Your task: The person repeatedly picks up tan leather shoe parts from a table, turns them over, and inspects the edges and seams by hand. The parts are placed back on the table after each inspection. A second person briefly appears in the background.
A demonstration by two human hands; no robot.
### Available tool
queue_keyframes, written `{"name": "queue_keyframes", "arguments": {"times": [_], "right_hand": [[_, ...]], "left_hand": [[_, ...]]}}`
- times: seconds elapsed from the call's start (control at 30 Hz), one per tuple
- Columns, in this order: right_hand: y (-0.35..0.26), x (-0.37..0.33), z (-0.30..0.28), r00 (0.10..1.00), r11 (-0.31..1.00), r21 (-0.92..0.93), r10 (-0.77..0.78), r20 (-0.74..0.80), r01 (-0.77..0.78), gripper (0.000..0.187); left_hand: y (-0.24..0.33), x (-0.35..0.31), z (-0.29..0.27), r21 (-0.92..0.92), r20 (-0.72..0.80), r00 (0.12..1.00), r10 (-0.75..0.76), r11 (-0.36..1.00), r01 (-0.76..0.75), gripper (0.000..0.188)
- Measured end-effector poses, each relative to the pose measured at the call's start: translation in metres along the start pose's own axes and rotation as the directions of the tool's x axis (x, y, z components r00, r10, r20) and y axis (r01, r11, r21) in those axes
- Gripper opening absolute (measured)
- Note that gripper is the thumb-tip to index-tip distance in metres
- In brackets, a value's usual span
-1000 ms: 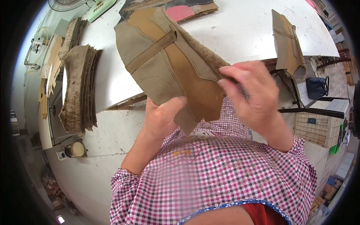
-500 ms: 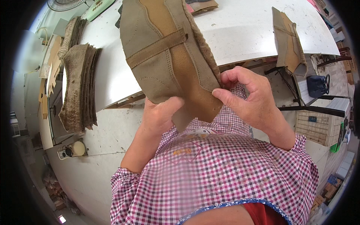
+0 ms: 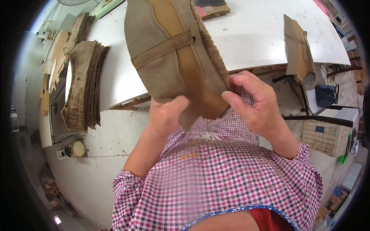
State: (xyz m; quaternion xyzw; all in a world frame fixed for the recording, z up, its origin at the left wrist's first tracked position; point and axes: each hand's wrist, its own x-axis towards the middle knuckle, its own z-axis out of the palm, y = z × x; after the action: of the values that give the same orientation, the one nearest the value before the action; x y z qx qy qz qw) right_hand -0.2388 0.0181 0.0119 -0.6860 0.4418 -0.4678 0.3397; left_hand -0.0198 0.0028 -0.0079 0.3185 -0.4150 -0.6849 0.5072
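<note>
Between both hands I hold up a brown shoe upper (image 3: 160,73), a flat stitched piece with a strap across it, a tan middle panel and a fleecy lining along its right edge. My left hand (image 3: 169,111) grips its lower left part, thumb on top and fingers hidden beneath. At the lower right edge, my right hand (image 3: 252,98) pinches the piece between thumb and forefinger. A similar upper (image 3: 298,50) lies at the right end of the white table (image 3: 254,34), its lower end over the edge.
Fleecy brown pieces are stacked (image 3: 83,84) at the table's left edge, with another stack (image 3: 78,32) behind. Dark and pink pieces (image 3: 212,8) lie at the back. To the right are a dark blue bag (image 3: 327,94) and a cream plastic crate (image 3: 323,136). A fan (image 3: 72,2) stands far left.
The grip of both hands on the shoe upper stays the same. The view has shifted slightly, and the upper's lower end sits a little higher in it.
</note>
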Motion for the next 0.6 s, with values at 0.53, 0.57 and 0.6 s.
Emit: {"name": "queue_keyframes", "arguments": {"times": [0.53, 0.57, 0.6], "right_hand": [[0.090, 0.077, 0.065, 0.795, 0.144, 0.840, -0.273, 0.541, -0.523, 0.045], [0.087, 0.081, 0.071, 0.797, 0.156, 0.845, -0.282, 0.534, -0.511, 0.045], [0.073, 0.081, 0.075, 0.849, 0.188, 0.866, -0.188, 0.495, -0.463, 0.044]], "left_hand": [[0.064, -0.069, -0.001, 0.051, 0.028, 0.999, 0.043, 0.998, -0.045, 0.069], [0.061, -0.065, -0.008, 0.029, 0.022, 0.997, 0.076, 0.997, -0.076, 0.070], [0.063, -0.065, -0.008, 0.016, 0.018, 0.995, 0.102, 0.995, -0.102, 0.071]]}}
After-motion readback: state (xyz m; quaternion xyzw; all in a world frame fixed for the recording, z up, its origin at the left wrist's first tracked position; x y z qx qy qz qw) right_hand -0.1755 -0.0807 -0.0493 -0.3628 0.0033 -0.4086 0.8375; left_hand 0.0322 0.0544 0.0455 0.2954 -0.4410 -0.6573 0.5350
